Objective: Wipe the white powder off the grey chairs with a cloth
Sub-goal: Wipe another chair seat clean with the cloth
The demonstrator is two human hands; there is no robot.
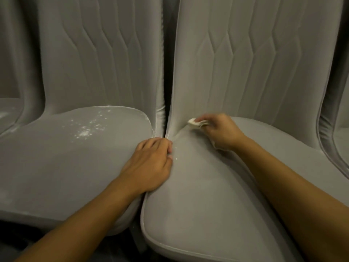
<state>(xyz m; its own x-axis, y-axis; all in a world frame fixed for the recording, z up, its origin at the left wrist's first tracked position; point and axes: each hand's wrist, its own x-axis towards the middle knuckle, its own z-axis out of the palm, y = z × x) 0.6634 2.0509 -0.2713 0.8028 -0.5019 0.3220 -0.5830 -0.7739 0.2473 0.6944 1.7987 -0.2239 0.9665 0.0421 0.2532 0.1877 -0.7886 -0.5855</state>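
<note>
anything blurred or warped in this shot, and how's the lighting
Head view: dim, warm light; the right hand and cloth are smeared by motion blur, the left hand is sharp; the wide-angle lens bows the chair backs toward the frame edges; the white powder on the left seat shows bright; the floor is near black.

Grey chairs (207, 186) with zigzag-stitched backs, white powder (85, 132), cream cloth (196, 123).

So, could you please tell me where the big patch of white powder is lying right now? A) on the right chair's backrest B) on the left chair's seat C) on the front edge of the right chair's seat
B: the white powder is scattered on the left chair's seat, while the right hand holds the cloth at the right chair.
</note>
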